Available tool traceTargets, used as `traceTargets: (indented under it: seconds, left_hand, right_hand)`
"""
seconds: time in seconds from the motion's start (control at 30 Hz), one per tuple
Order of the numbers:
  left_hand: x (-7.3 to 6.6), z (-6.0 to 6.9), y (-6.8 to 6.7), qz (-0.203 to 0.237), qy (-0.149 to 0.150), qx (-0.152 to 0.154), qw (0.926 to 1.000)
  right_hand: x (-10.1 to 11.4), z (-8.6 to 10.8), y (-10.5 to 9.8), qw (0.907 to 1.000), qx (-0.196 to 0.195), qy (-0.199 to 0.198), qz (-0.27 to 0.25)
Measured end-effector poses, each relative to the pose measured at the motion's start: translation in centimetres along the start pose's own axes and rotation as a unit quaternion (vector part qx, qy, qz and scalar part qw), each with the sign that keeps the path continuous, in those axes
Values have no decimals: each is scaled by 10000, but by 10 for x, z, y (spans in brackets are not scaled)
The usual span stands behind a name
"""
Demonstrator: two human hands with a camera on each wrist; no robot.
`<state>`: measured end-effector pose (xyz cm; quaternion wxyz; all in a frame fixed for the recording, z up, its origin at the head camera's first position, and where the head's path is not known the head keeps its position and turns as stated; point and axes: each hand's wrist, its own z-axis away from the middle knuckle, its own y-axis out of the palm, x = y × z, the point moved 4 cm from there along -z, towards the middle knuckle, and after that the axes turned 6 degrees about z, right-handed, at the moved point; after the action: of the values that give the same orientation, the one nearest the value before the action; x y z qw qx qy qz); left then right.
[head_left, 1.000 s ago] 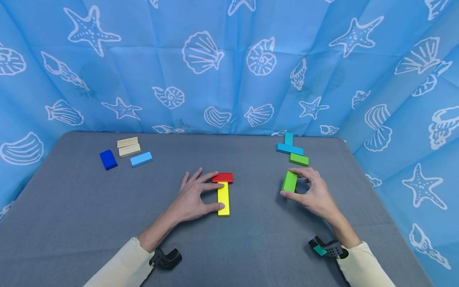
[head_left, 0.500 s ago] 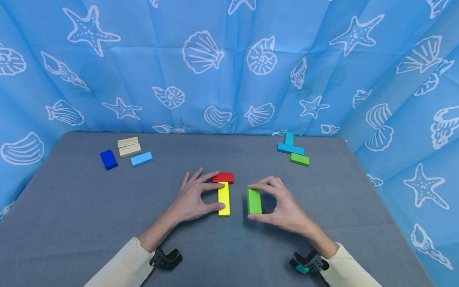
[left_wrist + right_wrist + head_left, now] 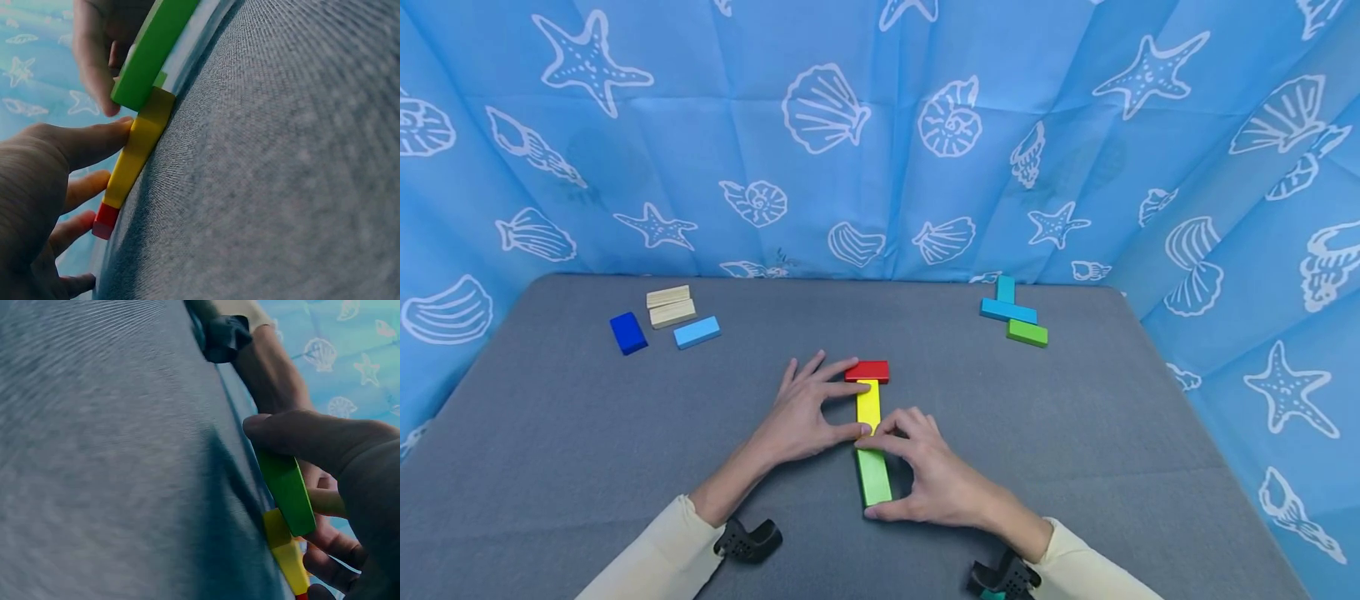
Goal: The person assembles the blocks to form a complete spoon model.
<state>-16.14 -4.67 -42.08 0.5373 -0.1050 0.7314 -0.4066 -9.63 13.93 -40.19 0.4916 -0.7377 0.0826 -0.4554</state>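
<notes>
In the head view a yellow block [image 3: 868, 404] lies lengthwise on the table, its far end against a crosswise red block [image 3: 872, 371]. My left hand [image 3: 797, 421] rests its thumb and index fingertip on the yellow block, while another finger touches the red block's left end. My right hand [image 3: 943, 479] pinches a green block [image 3: 874, 477] by its two ends, thumb at the near end. Both wrist views show this green block [image 3: 150, 56] tilted and raised off the cloth, its far end at the near end of the yellow block [image 3: 284, 547].
A dark blue block [image 3: 628, 333], two pale wooden blocks [image 3: 671, 313] and a light blue block [image 3: 697, 332] lie at the back left. Two blue blocks [image 3: 1007, 311] and another green block [image 3: 1027, 332] sit at the back right. A blue curtain [image 3: 880, 167] hangs behind the grey table.
My right hand has carried the green block leftward and nearer to me, from the right side to the yellow block's near end. My left hand has stayed in place.
</notes>
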Motion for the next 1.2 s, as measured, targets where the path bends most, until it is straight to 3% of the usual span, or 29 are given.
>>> traceTargets:
  seconds: [0.47, 0.9, 1.2]
  left_hand:
    - [1, 0, -1, 13, -3, -10, 10000]
    - [1, 0, -1, 18, 44, -53, 10000]
    - [2, -1, -1, 76, 6, 3, 10000]
  right_hand:
    - [-1, -1, 8, 9989, -12, 230, 397]
    - [-3, -1, 6, 9973, -219, 121, 685]
    - [-6, 0, 2, 9974, 6, 235, 680]
